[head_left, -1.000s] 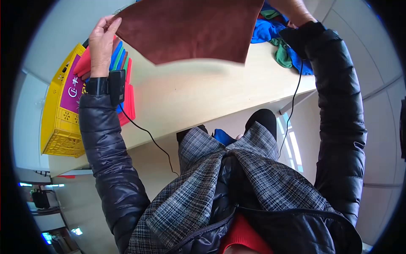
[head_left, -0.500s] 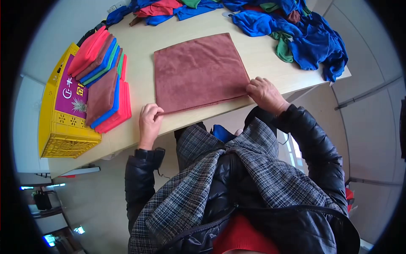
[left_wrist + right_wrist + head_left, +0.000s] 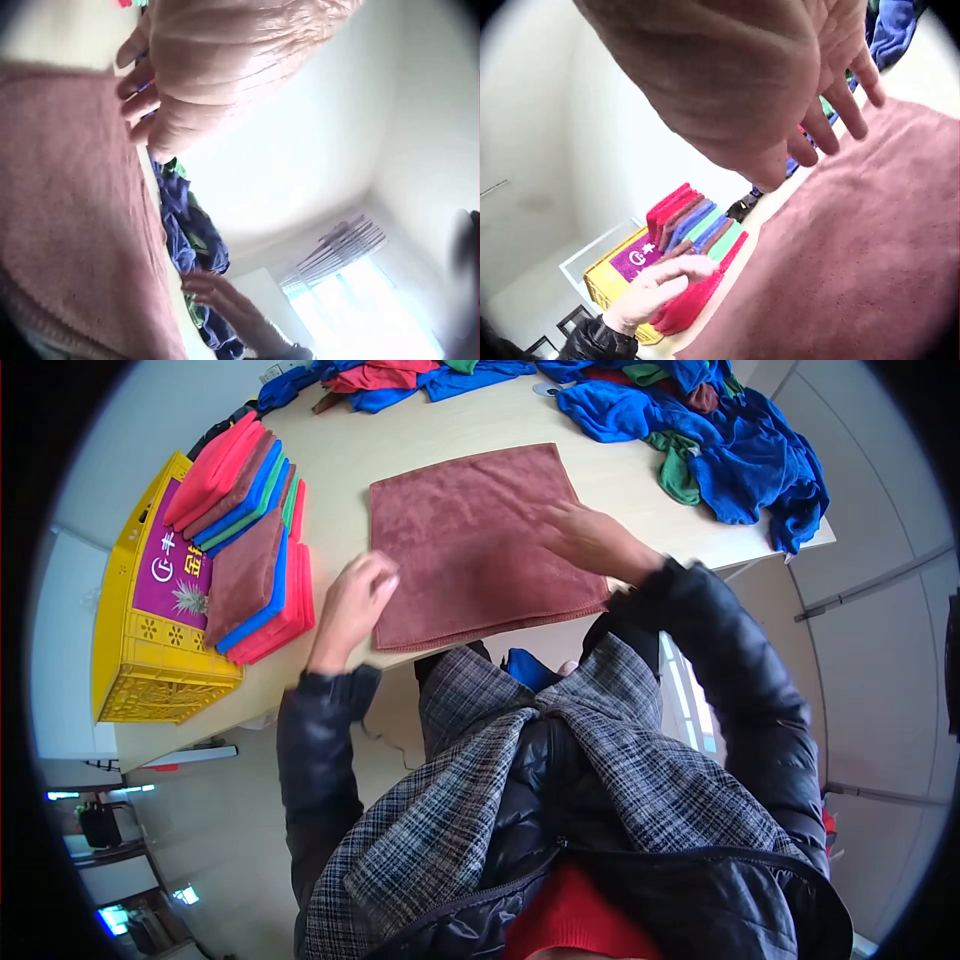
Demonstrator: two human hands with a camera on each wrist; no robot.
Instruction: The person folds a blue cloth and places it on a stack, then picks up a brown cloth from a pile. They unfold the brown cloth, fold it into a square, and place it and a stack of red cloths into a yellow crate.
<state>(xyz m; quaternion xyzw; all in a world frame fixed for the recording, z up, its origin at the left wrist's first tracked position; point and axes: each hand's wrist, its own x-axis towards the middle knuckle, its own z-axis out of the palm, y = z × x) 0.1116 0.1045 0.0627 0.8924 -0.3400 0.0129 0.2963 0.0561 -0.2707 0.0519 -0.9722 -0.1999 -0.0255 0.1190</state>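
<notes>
A brown towel lies spread on the table, its near edge along the table's front edge. My left hand is by the towel's left side, fingers loosely bent and holding nothing. Over the right part of the towel is my right hand, its fingers pointing inward. The right wrist view shows that hand's fingers straight and spread above the cloth. In the left wrist view the left hand hovers beside the towel, blurred at its fingertips.
Folded red, brown, blue and green towels stand stacked at the left of the table. Beside them is a yellow crate with a purple label. Crumpled blue and green cloths heap at the back and right.
The brown towel, held up a second ago, came down flat on the table. Since then both hands let go of its near corners; the right moved inward over it, the left slightly farther up.
</notes>
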